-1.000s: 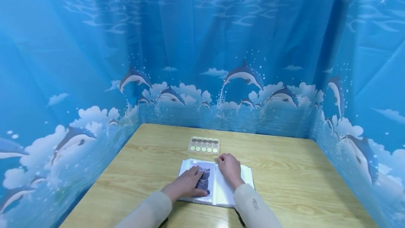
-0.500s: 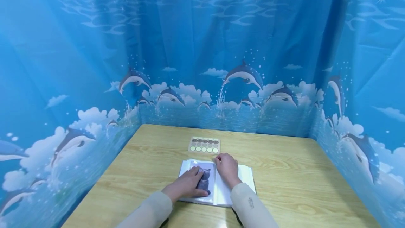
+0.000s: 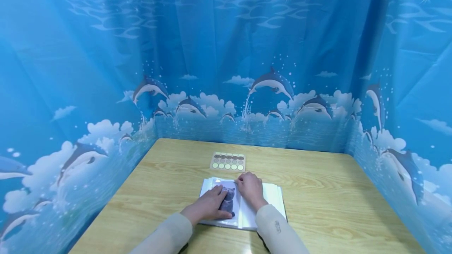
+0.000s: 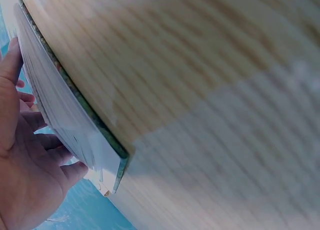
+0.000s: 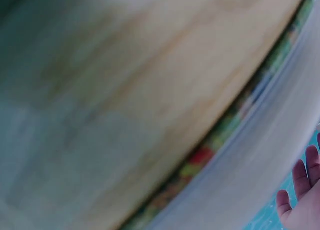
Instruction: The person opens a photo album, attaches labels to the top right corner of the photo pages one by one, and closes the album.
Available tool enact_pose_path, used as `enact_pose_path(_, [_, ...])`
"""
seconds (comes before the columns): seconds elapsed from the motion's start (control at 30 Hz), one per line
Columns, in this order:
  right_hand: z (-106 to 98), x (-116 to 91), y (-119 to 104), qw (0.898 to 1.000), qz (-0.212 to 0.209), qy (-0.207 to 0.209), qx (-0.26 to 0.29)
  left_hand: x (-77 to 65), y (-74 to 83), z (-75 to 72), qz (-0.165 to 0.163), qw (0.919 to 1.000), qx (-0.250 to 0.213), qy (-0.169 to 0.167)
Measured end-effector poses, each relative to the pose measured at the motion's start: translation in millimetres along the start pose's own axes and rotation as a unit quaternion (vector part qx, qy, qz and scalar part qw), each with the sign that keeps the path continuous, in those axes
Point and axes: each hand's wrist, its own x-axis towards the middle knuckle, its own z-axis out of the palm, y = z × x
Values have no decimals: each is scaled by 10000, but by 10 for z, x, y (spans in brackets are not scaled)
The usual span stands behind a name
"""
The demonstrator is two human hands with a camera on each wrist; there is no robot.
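Observation:
An open photo album (image 3: 273, 195) lies on the table, its pages white. On its left page is a photo (image 3: 227, 203) of a grey cat-like figure, partly covered by my left hand (image 3: 210, 203), which rests spread on it. In the left wrist view, the fingers of my left hand (image 4: 35, 140) lie over the page stack. My right hand (image 3: 251, 189) is bent over the album's middle, its fingertips touching the left page near the photo's top right corner. Whether those fingertips pinch anything is hidden. In the right wrist view, its outer fingers look loosely bent.
Behind the album lies a card (image 3: 227, 162) with rows of brown and pale green round spots. The wooden table (image 3: 318, 191) extends to both sides. A blue curtain (image 3: 219, 50) printed with dolphins surrounds it at the back and sides.
My right hand has slid a little to the left, from the album's top middle onto the left page near the photo's corner. My left hand has stayed in place.

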Motion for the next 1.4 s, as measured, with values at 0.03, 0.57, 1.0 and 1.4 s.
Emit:
enact_pose_path(0.03, [6, -3, -1, 10000, -40, -4, -20, -1, 0, 1, -1, 10000, -9, -2])
enact_pose_path(0.57, [21, -53, -9, 9957, -619, -258, -635, 7, -7, 7, 37, 10000, -8, 20])
enact_pose_path(1.0, [-12, -148, 33, 9861, -1270, -532, -926, -7, 1, -16, -54, 9999, -121, -14])
enact_pose_path(1.4, [-81, -218, 53, 9721, -1821, -880, -1188, 2, -15, 0, -43, 9999, -142, -52])
